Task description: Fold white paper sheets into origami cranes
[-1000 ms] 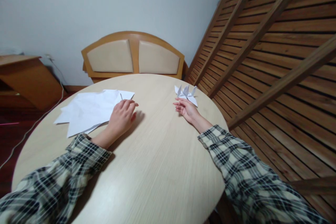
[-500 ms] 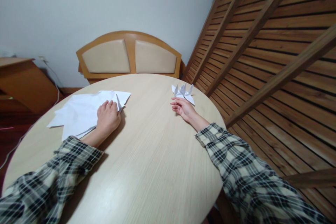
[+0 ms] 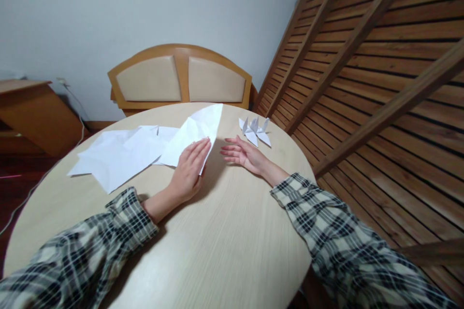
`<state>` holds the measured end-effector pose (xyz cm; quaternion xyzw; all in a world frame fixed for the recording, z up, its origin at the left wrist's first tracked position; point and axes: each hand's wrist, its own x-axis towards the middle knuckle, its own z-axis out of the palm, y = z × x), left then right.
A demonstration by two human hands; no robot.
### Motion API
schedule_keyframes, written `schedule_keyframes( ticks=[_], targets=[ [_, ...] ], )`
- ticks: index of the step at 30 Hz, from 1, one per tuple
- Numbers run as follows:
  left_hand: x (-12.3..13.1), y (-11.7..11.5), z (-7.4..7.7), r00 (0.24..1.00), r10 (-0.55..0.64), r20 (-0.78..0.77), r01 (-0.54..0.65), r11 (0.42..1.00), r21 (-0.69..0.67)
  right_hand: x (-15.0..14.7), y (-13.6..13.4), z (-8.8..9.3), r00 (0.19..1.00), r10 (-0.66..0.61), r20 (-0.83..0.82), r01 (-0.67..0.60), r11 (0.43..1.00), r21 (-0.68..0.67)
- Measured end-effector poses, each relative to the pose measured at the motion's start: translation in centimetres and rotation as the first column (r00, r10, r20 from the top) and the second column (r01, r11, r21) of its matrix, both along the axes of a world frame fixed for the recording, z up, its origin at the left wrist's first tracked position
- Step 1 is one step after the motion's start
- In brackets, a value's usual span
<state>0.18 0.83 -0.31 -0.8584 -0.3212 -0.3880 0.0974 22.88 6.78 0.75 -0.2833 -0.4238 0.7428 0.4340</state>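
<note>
- White sheet [image 3: 194, 128] in left hand [image 3: 189, 169]: clasped at right edge with fingers flat on top, thumb mostly hidden.
- Over middle of tabletop [image 3: 217, 251], tilted, far corner raised; left end by paper pile [image 3: 119, 147], cannot tell whether touching.
- Right hand [image 3: 248, 155] relaxed, fingers loosely extended, nothing held, just beside raised edge.
- Grip lightly, or risk creasing under fingertips.
- Lift left end clear to avoid dragging pile along.
- Steady free edge with right hand before letting down flat.
- Don't sweep back into folded paper figures [image 3: 256, 130], near right fingertips.
</note>
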Motion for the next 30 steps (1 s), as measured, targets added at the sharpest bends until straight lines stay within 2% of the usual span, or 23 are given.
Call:
schedule_keyframes(
  ticks=[3,8,12,15,17,19,22,24,26,30],
  targets=[
    [0.6,-0.3,0.0,0.991,-0.109,-0.08,0.105,0.993,-0.05,-1.1,-0.6,-0.4,0.993,0.07,-0.098,-0.071,0.997,-0.008],
    [0.9,-0.2,-0.4,0.977,-0.161,-0.14,0.143,0.981,-0.133,-2.0,-1.2,-1.0,0.986,0.128,-0.103,-0.128,0.992,0.002],
    [1.2,-0.3,-0.3,0.966,-0.195,-0.172,0.154,0.961,-0.229,-2.2,-1.5,-0.9,0.997,0.001,-0.08,-0.001,1.0,0.001],
    [1.1,-0.5,0.2,0.97,-0.208,-0.125,0.169,0.949,-0.266,-2.4,-1.5,-0.8,0.994,-0.088,-0.062,0.089,0.996,0.008],
    [0.8,-0.3,0.4,0.99,-0.138,-0.025,0.128,0.959,-0.251,-2.4,-1.4,-0.8,0.99,-0.127,-0.067,0.129,0.992,0.017],
    [0.4,0.2,0.3,0.995,0.009,0.103,0.014,0.975,-0.22,-2.3,-1.2,-0.8,0.985,-0.16,-0.068,0.162,0.986,0.027],
    [-0.7,1.7,-0.4,0.93,0.229,0.287,-0.174,0.964,-0.203,-1.9,-0.8,-0.9,0.98,-0.192,-0.041,0.194,0.98,0.037],
    [-1.6,3.0,-1.1,0.861,0.318,0.398,-0.245,0.943,-0.225,-1.6,-0.4,-1.0,0.974,-0.226,-0.016,0.226,0.973,0.039],
    [-2.3,4.1,-1.9,0.786,0.366,0.498,-0.244,0.924,-0.294,-1.2,0.0,-1.2,0.959,-0.282,-0.009,0.282,0.957,0.06],
    [-2.6,5.2,-2.7,0.653,0.39,0.649,-0.03,0.87,-0.492,-0.3,0.9,-1.5,0.932,-0.361,0.034,0.356,0.929,0.105]
  ],
)
